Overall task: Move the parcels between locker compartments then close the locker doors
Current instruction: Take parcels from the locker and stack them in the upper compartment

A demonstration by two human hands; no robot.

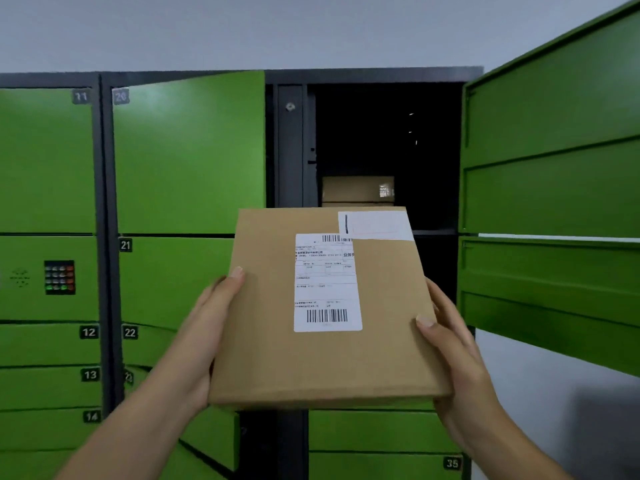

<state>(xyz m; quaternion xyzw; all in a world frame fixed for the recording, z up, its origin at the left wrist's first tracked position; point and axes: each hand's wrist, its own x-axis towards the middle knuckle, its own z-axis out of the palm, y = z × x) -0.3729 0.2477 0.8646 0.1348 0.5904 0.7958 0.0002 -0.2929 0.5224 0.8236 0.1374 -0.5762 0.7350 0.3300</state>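
Both hands grip flat parcel (322,358) by its sides: left hand (207,323), right hand (453,368); open top compartment (398,133) behind holds another box (356,190)

Before you, the parcel (322,362) is tan cardboard, its label (327,285) white with black barcode stripes, the locker doors (188,150) green in a dark grey frame (106,202), their number tags (89,332) black with white digits.

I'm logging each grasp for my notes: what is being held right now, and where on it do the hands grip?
A flat cardboard parcel, held by both hands: the left hand grips its left edge, the right hand its right edge near the lower corner.
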